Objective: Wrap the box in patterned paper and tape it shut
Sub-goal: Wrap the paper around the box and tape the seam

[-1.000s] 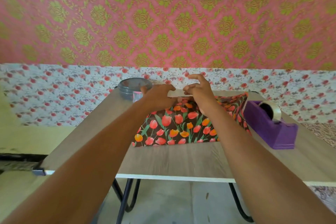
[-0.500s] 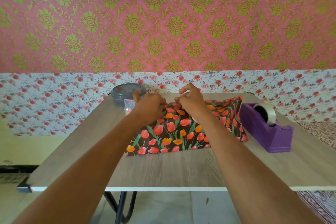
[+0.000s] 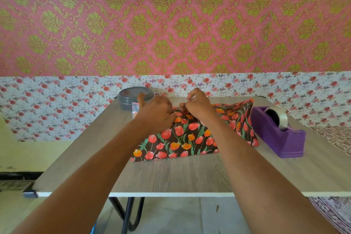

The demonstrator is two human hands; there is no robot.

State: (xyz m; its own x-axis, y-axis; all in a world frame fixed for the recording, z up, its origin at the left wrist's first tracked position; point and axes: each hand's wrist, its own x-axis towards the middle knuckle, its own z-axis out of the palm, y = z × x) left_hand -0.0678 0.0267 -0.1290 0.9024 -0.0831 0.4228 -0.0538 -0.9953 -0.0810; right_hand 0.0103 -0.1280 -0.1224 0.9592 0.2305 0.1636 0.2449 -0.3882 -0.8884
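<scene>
Dark tulip-print paper [image 3: 187,138] humped mid-surface [image 3: 171,176], near edge flat; purple tape dispenser [image 3: 283,140] just beside, 3 o'clock.

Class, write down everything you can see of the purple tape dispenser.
The tape dispenser is a purple, plastic-looking block with a stepped base. A roll of clear tape sits upright in its far end. It stands flat on the wooden table, right of the tulip-patterned paper; whether they touch is unclear.
</scene>
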